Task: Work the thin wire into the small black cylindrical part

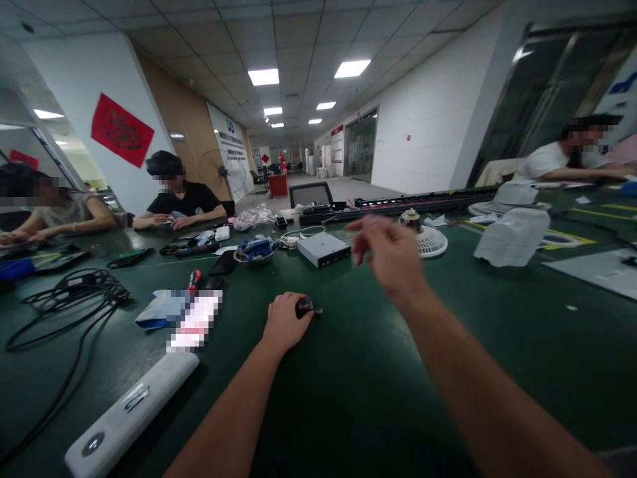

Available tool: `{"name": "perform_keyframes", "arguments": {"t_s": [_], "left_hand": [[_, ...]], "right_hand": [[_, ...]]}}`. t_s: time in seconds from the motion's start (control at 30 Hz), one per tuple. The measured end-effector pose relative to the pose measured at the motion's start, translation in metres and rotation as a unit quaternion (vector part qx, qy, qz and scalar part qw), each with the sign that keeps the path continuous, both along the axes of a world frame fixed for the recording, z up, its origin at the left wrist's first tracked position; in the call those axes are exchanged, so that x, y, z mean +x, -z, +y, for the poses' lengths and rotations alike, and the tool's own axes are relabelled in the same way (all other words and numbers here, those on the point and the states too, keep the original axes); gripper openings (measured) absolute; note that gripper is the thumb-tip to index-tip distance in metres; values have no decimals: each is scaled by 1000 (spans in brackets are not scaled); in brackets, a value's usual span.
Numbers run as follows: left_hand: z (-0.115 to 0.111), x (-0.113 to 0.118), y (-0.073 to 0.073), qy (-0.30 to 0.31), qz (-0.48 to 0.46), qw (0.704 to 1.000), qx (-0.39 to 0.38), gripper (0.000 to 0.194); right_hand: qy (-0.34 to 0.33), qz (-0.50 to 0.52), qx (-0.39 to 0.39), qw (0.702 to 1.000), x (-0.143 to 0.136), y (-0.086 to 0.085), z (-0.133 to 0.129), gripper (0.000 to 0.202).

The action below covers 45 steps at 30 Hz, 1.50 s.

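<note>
My left hand [284, 322] rests on the dark green table [348, 385], curled around a small black part [305, 307] with a short metal tip sticking out to the right. My right hand [391, 255] is raised above the table, blurred, fingers loosely bent and apart, holding nothing. It hovers just right of a grey flat box [323, 249] and left of a white fan grille [430, 240].
A white power bank [130, 413] lies front left, with black cables [70, 299] beyond it. A red-handled screwdriver [193, 278], a bowl of parts [255, 250] and a white fan housing [512, 237] lie around. Other people sit at the left and far right.
</note>
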<state>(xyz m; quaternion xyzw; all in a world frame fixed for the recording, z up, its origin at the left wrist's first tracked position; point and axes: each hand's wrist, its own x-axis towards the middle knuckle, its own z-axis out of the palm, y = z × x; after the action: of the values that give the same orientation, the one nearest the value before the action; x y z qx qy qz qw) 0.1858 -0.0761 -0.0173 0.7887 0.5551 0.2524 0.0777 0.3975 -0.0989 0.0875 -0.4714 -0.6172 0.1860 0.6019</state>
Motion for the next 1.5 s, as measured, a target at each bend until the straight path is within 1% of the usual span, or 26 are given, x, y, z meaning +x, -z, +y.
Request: {"name": "perform_keyframes", "arguments": {"t_s": [0.03, 0.07, 0.13, 0.17, 0.2, 0.27, 0.4, 0.5, 0.6, 0.67, 0.87, 1.0, 1.07, 1.13, 1.23, 1.33, 1.43, 1.5], "left_hand": [[0, 0, 0, 0, 1, 1000, 3, 33], [0, 0, 0, 2, 1, 1000, 7, 32], [1, 0, 0, 10, 0, 1000, 15, 30], [2, 0, 0, 10, 1, 1000, 17, 30], [2, 0, 0, 7, 3, 1000, 18, 29], [2, 0, -2, 0, 9, 1000, 11, 29], [0, 1, -6, -1, 8, 1000, -9, 30], [-1, 1, -7, 2, 2, 1000, 2, 28], [-1, 1, -5, -2, -9, 1000, 15, 27], [-2, 1, -6, -6, -17, 1000, 12, 27], [-4, 1, -10, -3, -49, 999, -3, 26], [-7, 1, -14, 10, -62, 998, 2, 29], [-8, 1, -16, 14, -68, 998, 5, 29], [-9, 1, -17, 23, -72, 997, 10, 29], [-9, 0, -17, 55, -75, 995, 26, 30], [-8, 0, -15, 74, -82, 993, 33, 32], [-8, 1, -15, 98, -72, 992, 28, 33], [-9, 2, -15, 112, -60, 992, 28, 33]], "right_hand": [[31, -59, -33, 997, -5, 13, 3, 40], [62, -130, -74, 987, -10, 28, 6, 39], [96, -265, -152, 947, -18, 56, 12, 38], [93, -301, -176, 932, -21, 67, 14, 40], [87, -321, -187, 924, -23, 74, 16, 41], [71, -333, -205, 918, -25, 82, 18, 41], [22, -329, -225, 917, -26, 81, 18, 40], [-4, -334, -221, 916, -29, 83, 17, 38], [-49, -332, -228, 914, -32, 88, 18, 27], [-69, -313, -227, 920, -32, 90, 19, 20], [-70, -241, -199, 947, -28, 96, 22, 16], [-109, -153, -214, 959, -32, 100, 24, 18], [-115, -129, -220, 960, -34, 100, 23, 15], [-106, -137, -218, 961, -34, 98, 21, 11], [-100, -143, -220, 960, -34, 94, 17, 11], [-103, -110, -228, 962, -33, 94, 17, 8], [-104, -56, -247, 962, -34, 98, 22, 15], [-112, -38, -265, 957, -34, 101, 25, 21]]}}
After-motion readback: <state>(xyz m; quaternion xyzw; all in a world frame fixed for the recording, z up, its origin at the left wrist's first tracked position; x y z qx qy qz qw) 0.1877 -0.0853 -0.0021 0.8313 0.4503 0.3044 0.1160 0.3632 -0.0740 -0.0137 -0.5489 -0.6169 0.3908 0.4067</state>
